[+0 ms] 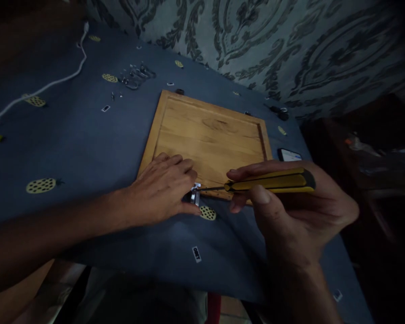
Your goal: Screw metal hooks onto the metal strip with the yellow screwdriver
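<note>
A wooden board (pixel 209 130) with a raised rim lies on a blue cloth (pixel 81 144). My left hand (pixel 162 189) rests on the board's near edge, its fingers closed round a small metal fitting (pixel 195 192). My right hand (pixel 290 207) grips a yellow and black screwdriver (pixel 273 182), held level. Its thin shaft points left and its tip meets the metal fitting at the board's edge.
Small metal parts (pixel 135 75) lie in a heap at the far left of the cloth. A white cable (pixel 50 83) runs along the left. A phone (pixel 289 155) lies right of the board. Patterned wallpaper (pixel 273 40) stands behind. The cloth's near edge hangs over the table.
</note>
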A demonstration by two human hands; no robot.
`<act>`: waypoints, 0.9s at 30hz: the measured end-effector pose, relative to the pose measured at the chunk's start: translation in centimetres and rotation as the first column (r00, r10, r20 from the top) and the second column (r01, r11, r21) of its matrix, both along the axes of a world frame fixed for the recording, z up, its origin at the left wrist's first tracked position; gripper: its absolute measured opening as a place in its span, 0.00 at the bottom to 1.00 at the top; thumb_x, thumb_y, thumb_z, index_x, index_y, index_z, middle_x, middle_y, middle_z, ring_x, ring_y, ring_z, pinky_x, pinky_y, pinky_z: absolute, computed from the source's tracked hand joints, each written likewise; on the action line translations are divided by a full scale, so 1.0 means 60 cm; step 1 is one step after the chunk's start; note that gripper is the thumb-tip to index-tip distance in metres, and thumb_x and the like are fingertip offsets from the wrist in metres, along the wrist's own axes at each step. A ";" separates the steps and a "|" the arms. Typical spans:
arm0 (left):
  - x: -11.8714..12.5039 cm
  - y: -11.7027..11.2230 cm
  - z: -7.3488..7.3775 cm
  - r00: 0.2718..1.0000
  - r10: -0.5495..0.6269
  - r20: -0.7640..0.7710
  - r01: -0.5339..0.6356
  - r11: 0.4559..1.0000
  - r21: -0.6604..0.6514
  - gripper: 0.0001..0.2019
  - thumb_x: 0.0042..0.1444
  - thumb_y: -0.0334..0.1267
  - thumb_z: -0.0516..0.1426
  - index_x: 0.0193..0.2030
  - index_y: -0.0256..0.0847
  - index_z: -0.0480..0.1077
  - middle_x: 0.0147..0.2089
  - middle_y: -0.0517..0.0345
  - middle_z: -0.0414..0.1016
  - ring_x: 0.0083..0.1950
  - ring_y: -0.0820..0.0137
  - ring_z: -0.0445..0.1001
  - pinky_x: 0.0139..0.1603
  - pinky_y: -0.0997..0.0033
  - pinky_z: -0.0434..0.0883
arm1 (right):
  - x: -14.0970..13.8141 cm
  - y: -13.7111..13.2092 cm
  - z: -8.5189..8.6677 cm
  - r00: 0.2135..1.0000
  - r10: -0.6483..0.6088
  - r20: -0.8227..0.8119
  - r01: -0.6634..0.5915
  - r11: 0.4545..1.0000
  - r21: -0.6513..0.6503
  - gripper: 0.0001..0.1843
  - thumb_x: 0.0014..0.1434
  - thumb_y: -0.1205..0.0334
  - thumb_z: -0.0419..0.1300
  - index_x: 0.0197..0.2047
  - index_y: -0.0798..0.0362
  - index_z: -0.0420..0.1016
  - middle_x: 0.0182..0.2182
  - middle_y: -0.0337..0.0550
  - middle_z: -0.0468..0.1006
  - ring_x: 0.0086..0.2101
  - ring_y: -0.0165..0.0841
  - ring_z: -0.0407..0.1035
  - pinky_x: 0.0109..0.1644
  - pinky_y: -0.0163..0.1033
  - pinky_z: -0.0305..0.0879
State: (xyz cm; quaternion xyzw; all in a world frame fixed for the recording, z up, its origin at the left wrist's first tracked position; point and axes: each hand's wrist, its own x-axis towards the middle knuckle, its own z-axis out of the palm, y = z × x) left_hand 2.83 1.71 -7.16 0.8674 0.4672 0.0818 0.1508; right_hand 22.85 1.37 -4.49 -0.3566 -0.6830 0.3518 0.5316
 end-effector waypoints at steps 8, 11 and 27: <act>0.000 0.002 0.004 1.000 -0.001 -0.019 0.001 1.000 -0.015 0.26 0.58 0.61 0.65 0.45 0.36 0.75 0.44 0.51 0.74 0.50 0.57 0.73 0.54 0.58 0.66 | 0.002 0.001 0.001 1.000 0.029 0.006 -0.029 0.999 -0.014 0.08 0.59 0.66 0.73 0.43 0.50 0.84 0.37 0.41 0.86 0.25 0.29 0.79 0.24 0.33 0.77; -0.001 0.002 0.001 1.000 -0.006 -0.004 0.006 1.000 0.017 0.25 0.57 0.60 0.65 0.44 0.37 0.74 0.44 0.52 0.74 0.49 0.58 0.73 0.53 0.58 0.66 | 0.003 0.003 0.001 0.999 0.034 0.001 -0.034 0.999 -0.017 0.08 0.59 0.65 0.73 0.43 0.50 0.84 0.36 0.41 0.86 0.25 0.30 0.79 0.23 0.33 0.77; -0.001 0.002 0.009 1.000 -0.007 -0.008 0.007 1.000 -0.027 0.25 0.59 0.60 0.65 0.46 0.36 0.75 0.46 0.50 0.75 0.52 0.55 0.73 0.55 0.55 0.67 | 0.004 0.005 -0.003 1.000 0.024 -0.007 -0.024 0.999 -0.048 0.06 0.61 0.58 0.72 0.41 0.48 0.85 0.37 0.41 0.86 0.25 0.30 0.78 0.22 0.34 0.76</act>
